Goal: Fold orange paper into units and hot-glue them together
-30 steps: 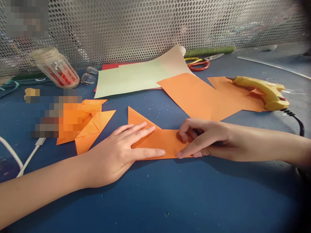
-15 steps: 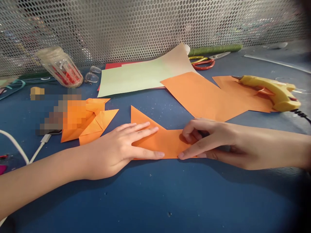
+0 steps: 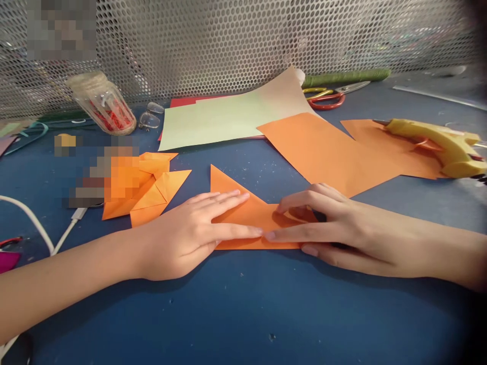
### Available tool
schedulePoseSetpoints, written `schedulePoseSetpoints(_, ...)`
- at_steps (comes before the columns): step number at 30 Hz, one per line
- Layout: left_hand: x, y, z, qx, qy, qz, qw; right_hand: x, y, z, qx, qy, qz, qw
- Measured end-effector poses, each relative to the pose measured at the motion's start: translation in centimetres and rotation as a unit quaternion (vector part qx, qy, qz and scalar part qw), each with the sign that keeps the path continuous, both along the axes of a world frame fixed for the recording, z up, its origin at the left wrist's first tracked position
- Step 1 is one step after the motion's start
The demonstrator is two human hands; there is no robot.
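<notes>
A folded sheet of orange paper [image 3: 243, 215] lies on the blue table, with a pointed flap rising at its left and a straight bottom edge. My left hand [image 3: 198, 228] rests flat across its left part, fingers stretched out and slightly apart. From the right, my right hand [image 3: 331, 228] touches the same paper with fingers apart. Its index fingertip presses just beside a fingertip of my left hand, and the thumb lies at the bottom edge. Beneath the curved right fingers the paper's right end is partly hidden.
Folded orange paper pieces [image 3: 152, 190] lie left, near a white cable [image 3: 64, 235]. Behind are a jar [image 3: 104, 104], glasses [image 3: 150, 116], a pale green sheet [image 3: 209, 121] and scissors [image 3: 327, 99]. More orange paper [image 3: 323, 157] and a yellow glue gun [image 3: 429, 139] lie right.
My right index finger has moved up and left from the bottom edge, close to my left fingertip. My left hand stays on the paper. The whole view has shifted slightly.
</notes>
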State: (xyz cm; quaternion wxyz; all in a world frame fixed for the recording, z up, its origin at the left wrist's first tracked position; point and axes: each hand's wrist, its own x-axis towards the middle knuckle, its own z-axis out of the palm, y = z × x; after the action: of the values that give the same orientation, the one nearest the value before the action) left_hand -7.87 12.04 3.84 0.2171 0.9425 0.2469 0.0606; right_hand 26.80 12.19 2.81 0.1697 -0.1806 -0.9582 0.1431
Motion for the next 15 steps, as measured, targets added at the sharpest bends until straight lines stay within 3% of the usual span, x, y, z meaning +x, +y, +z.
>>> schedulePoseSetpoints(15, 0.06, 0.34, -0.28, 0.002, -0.012, -0.003, 1.000, 0.09, 0.09, 0.01, -0.067, -0.037, 0.012, 0.997)
